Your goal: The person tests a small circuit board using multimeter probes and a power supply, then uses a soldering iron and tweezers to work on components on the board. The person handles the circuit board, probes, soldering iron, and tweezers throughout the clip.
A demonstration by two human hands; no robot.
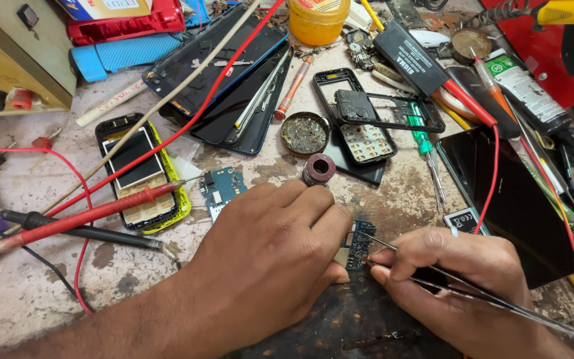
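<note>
My left hand [274, 256] lies flat over a small blue circuit board [355, 244], fingers together and pressed down on its left part, so the board stays pinned to the bench [28, 299] and doesn't slide. Only the board's right edge shows past my fingertips. It sits near the front of the bench, on a dark scorched patch, right between my two hands.

My right hand [446, 276] pinches thin metal tweezers [473, 292], thumb and forefinger clamped on the shafts like a pen. The tips reach left and touch or nearly touch the board's right edge; can't tell if they grip a part there. The long ends trail off to the lower right, low angle, which probably gives me fine control at the tip.

Around it, clutter within reach. A second blue board [222, 188] lies just left above my left hand. A small maroon spool [318, 168] stands just beyond my fingers, and a round tin of grey flux or solder scrap [305, 133] is behind it. A yellow-framed phone body [142, 174] lies face up to the left, with a red probe [94, 214] and a black probe [81, 231] resting across it and beside it, leads running off left. A stripped keypad phone frame [360, 123] sits further back, a green screwdriver [425, 143] next to it. A dark phone screen [513, 199] lies right of my tweezers hand, a red wire over it.
</note>
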